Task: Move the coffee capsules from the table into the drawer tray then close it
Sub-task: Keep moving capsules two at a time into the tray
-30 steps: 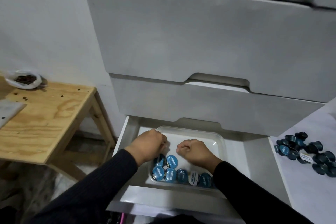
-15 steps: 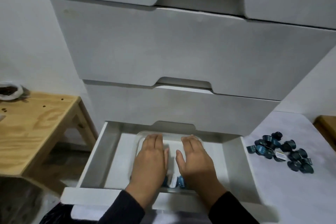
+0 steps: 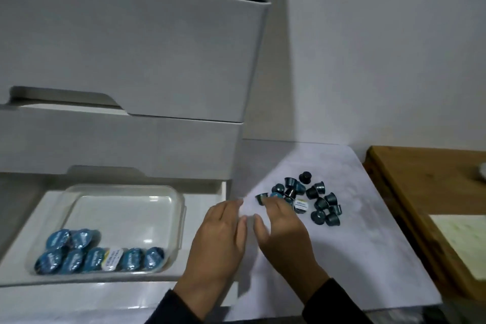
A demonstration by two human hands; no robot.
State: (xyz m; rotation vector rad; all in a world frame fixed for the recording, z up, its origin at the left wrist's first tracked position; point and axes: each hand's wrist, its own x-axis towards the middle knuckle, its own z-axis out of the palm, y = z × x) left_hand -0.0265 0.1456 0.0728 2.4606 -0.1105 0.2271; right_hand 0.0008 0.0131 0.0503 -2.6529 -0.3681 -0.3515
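White table [image 3: 342,258], grey drawers [image 3: 131,60], wooden bench [image 3: 420,192]

Looks like a home, a plain domestic storage corner. Shown by a white flat-pack chest of drawers [image 3: 131,60] with cut-out handles against a bare white wall [image 3: 381,47]; right of the chest, a white table [image 3: 355,258] with loose coffee capsules [image 3: 310,200]; further right, a raw wooden top [image 3: 420,187].
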